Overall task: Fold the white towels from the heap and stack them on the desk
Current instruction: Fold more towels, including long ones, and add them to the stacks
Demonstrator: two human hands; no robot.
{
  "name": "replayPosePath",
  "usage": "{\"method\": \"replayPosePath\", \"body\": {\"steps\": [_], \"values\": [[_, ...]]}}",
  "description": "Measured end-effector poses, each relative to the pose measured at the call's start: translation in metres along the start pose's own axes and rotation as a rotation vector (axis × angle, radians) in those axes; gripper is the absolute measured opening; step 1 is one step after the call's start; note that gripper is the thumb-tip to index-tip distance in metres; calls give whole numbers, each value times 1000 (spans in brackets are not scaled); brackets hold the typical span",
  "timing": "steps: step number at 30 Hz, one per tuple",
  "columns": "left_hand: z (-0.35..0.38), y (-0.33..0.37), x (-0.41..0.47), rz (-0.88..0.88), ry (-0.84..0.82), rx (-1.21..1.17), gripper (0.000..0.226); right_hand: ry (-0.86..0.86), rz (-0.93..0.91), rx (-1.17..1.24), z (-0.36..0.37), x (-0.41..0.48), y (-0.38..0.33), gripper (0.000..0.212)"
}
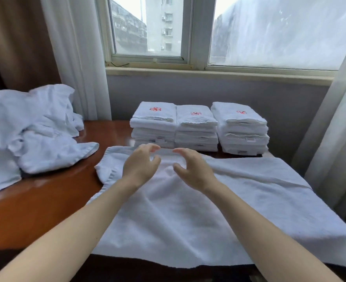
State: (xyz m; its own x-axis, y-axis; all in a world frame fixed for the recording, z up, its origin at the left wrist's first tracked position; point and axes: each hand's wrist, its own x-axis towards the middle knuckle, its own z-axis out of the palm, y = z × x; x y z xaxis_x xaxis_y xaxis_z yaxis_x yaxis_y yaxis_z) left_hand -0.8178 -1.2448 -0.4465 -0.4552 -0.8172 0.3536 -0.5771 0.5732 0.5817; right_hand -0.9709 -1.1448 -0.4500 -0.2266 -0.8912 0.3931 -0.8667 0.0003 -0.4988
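Note:
A white towel (pixel 219 210) lies spread across the brown desk (pixel 38 202) in front of me, its left far corner rumpled. My left hand (pixel 140 166) and my right hand (pixel 191 169) hover side by side over the towel's far middle part, fingers loosely curved and apart, holding nothing. A heap of unfolded white towels (pixel 27 131) sits at the left. Three stacks of folded white towels with red emblems stand at the back: left stack (pixel 153 127), middle stack (pixel 196 129), right stack (pixel 241 129).
A window and grey wall rise behind the stacks. White curtains (pixel 339 127) hang at the right and left, with a brown drape at the far left. The towel's near edge hangs over the desk's front edge.

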Motion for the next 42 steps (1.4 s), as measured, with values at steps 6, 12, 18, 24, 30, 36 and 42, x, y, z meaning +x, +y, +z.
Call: {"method": "replayPosePath", "body": {"steps": [6,12,18,24,30,36,42], "values": [[-57,-84,-5,-190,40,153,25,-168,47,6,54,45,-49,40],[-78,-116,1,-339,-14,332,38,-270,24,-67,85,66,-65,36],[-88,-121,21,-463,-195,339,51,-267,13,-83,104,89,-77,32],[-94,-132,38,-435,-351,197,22,-246,-27,-117,115,116,-86,40],[-93,-147,28,-372,-202,27,4,-419,23,-273,125,141,-91,51],[-97,-143,31,-352,-72,-290,9,-312,118,-154,122,145,-102,5],[-104,-134,48,-279,127,-228,9,165,45,146,90,153,-112,14]]}}
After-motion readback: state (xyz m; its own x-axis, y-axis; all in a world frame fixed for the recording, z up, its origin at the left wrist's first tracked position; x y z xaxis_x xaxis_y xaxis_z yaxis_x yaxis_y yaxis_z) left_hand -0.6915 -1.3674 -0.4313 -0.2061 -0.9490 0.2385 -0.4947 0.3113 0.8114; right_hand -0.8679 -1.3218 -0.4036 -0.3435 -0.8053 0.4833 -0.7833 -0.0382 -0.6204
